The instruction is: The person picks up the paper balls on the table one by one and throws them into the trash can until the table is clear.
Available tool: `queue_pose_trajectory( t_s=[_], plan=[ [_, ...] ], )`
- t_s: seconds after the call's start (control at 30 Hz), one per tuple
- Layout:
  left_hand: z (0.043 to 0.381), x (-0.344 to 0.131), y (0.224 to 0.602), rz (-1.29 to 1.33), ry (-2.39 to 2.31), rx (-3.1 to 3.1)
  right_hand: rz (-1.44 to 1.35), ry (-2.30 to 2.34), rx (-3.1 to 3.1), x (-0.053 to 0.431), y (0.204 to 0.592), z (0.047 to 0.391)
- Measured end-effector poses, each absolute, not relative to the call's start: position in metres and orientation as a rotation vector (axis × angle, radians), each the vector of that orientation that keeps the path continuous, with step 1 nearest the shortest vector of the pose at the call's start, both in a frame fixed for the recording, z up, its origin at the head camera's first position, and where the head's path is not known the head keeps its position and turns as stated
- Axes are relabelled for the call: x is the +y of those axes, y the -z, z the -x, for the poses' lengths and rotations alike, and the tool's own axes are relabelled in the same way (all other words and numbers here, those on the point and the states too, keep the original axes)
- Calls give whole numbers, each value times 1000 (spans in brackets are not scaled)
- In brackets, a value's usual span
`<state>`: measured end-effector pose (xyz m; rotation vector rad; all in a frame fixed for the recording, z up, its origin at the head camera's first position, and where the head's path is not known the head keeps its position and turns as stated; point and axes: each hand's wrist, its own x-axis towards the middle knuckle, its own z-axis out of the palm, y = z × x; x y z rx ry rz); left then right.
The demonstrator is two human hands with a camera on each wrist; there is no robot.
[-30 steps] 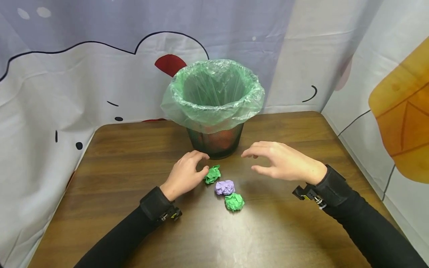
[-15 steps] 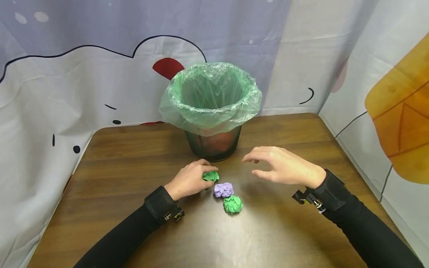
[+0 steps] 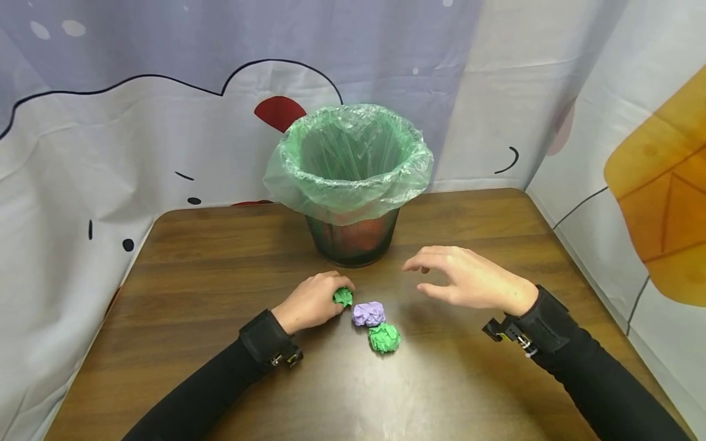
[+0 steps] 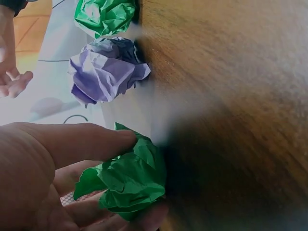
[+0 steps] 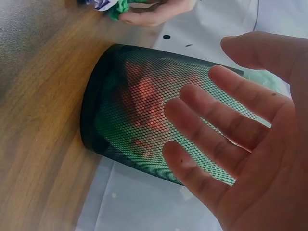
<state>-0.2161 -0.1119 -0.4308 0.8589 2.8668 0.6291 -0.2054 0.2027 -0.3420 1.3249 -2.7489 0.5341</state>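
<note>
My left hand [image 3: 313,300] grips a crumpled green paper ball [image 3: 343,297] at the table, thumb on one side and fingers curled round the other, as the left wrist view shows. Just right of it lies a crumpled purple paper ball [image 3: 369,313]. A second green paper ball, the nearer one [image 3: 384,338], lies against the purple one's front side. My right hand [image 3: 469,278] hovers over the table to the right, fingers relaxed and slightly bent, holding nothing. In the right wrist view its palm and fingers [image 5: 226,130] overlap the mesh bin.
Behind the paper balls stands a black mesh waste bin [image 3: 353,239], lined with a green plastic bag [image 3: 353,199] folded over its rim. Something reddish [image 5: 149,106] shows through the mesh. The wooden table [image 3: 220,245] ends at a printed curtain [image 3: 165,135] at the back.
My left hand has come down around the far green paper ball and taken hold of it, drawing it slightly left. The right hand stays nearly where it was.
</note>
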Motion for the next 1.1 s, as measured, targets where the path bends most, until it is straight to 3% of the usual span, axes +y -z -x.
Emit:
queue_pose_trajectory(
  t_s=[0.33,0.67,1.1],
  plan=[
    [210,-120,419,-840,-734,2963,-1319,-533,-2751,205,350,205],
    [206,-134,375,-978,-1094,3066,-1305,-551,-2786,204,355,204],
    [214,-148,311,-1397,-1558,3062,-1324,-540,-2791,202,359,204]
  ],
)
